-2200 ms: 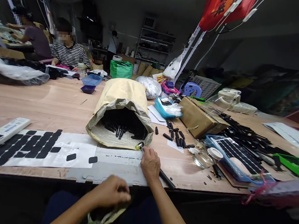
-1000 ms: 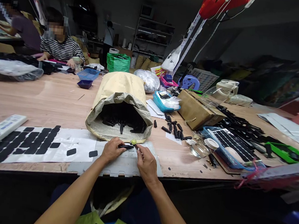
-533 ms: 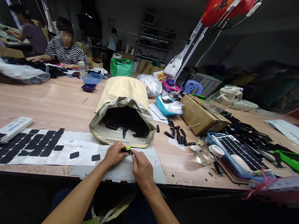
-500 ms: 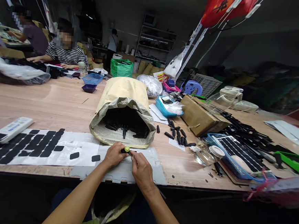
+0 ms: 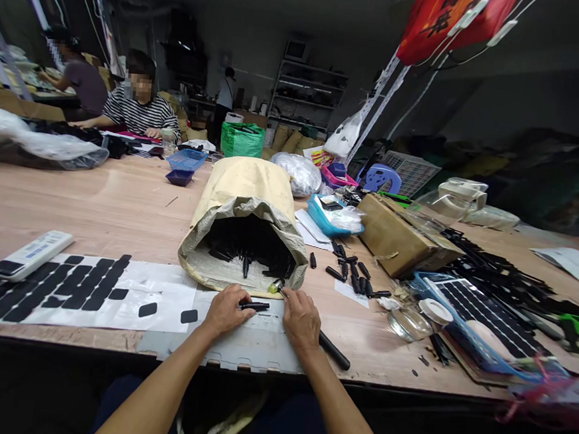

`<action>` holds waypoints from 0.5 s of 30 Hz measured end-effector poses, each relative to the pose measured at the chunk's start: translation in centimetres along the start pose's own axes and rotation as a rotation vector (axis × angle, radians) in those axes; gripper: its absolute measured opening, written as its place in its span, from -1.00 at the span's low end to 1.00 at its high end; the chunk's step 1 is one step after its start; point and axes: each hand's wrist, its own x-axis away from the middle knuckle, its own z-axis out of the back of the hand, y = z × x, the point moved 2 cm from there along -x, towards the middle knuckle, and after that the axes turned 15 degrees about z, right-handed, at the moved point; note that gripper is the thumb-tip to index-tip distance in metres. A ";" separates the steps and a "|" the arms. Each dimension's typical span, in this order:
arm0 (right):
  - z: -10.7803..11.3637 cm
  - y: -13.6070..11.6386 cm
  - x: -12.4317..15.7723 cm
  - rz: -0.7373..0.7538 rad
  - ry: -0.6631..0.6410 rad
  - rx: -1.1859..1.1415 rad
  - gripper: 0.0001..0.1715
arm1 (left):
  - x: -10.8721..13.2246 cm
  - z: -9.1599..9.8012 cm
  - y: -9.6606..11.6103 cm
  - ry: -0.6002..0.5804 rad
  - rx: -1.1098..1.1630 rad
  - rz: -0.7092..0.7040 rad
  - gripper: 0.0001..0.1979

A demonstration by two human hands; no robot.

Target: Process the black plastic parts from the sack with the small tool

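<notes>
My left hand (image 5: 226, 311) is closed, pinching a slim black tube (image 5: 256, 306) that lies level just over the grey board (image 5: 239, 347). My right hand (image 5: 302, 320) is wrapped round a small hammer (image 5: 335, 351). Its yellow-green head shows beyond my fingertips, by the sack's lip, and its black handle sticks out behind my wrist; the middle is hidden by the hand. Straight ahead, a cream paper sack (image 5: 252, 180) lies on its side with its mouth toward me. Many black pieces are inside, one (image 5: 246, 267) near the opening.
Left lie a sheet of black stickers (image 5: 88, 288) and a white boxy device (image 5: 33, 255). To the right are loose black tubes (image 5: 355, 276), a cardboard box (image 5: 403, 236), a glass jar (image 5: 406, 323) and a blue basket (image 5: 429, 281). Co-workers sit and stand farther back.
My hands have moved apart. The hammer head has shifted right and away from the left hand, and the black tube now shows lengthwise. The view has shifted slightly.
</notes>
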 end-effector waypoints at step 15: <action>-0.1 -0.5 0.0 -0.045 -0.048 0.022 -0.68 | 14.1 -1.8 -3.0 -0.364 0.111 -0.039 -0.76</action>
